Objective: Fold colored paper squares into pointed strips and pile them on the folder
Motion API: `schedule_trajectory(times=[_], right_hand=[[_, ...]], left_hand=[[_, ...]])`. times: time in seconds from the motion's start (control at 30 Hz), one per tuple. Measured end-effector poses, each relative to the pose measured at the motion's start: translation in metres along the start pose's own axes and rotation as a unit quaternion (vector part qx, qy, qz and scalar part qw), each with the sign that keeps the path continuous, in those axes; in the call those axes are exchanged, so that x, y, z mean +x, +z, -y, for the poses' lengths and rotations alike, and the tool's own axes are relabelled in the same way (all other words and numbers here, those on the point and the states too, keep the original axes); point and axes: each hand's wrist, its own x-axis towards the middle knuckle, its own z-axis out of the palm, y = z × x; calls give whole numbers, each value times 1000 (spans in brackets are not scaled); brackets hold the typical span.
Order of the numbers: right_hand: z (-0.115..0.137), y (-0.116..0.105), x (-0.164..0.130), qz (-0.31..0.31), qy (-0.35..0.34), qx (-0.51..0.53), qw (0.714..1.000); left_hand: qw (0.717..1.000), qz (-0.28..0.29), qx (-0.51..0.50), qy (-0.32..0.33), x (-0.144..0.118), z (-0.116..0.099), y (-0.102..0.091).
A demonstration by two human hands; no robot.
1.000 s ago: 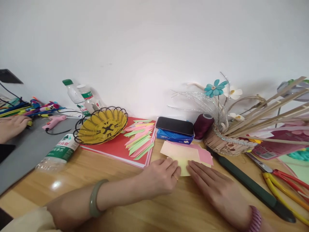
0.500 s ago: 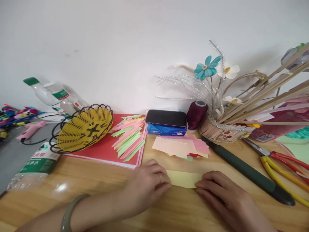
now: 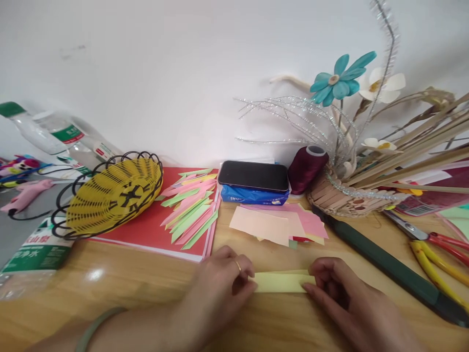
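A pale yellow strip of paper lies crosswise on the wooden table, folded along its length so that a lower layer shows behind the front flap. My left hand, with a ring and a bangle, pinches its left end between thumb and fingers. At the right end, my right hand grips the strip with the thumb low on the flap and the fingers curled behind. Just beyond lie loose pink and peach paper slips. Folded paper strips in green, pink and yellow rest on a red sheet.
A yellow basket stands at the left by plastic bottles and a pink glue gun. Behind the slips, a phone tops a blue pack, beside a maroon thread spool. A dark green tool and scissors lie right.
The yellow paper has gone from a flat single piece to a lengthwise fold. My right thumb has shifted onto its front flap, and the camera view has moved closer.
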Motion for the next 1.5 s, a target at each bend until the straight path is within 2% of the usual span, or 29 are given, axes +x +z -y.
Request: schedule_trajectory(times=[0.17,0.37,0.57,0.8,1.0,1.17,1.5], right_hand=[[3,-1,4,24,1,-17,1000],[-1,-2,9,48,-28,-27,998],[0,-6,14,53,-89,-63,993],[0,-1,9,10,-120,-96,988],[3,0,3,34,-118,-131,984],[4,-1,4,42,-129,-136,981],[4,0,4,27,-149,-160,975]], left_hand=[[997,-19,-32,70,1,0,1],[996,-10,-36,81,0,4,2],[995,-2,-29,95,0,3,2],[995,-15,14,101,0,1,2],[989,-12,82,119,1,-3,-1],[979,-37,136,149,0,-3,1],[975,-52,154,152,1,-4,0]])
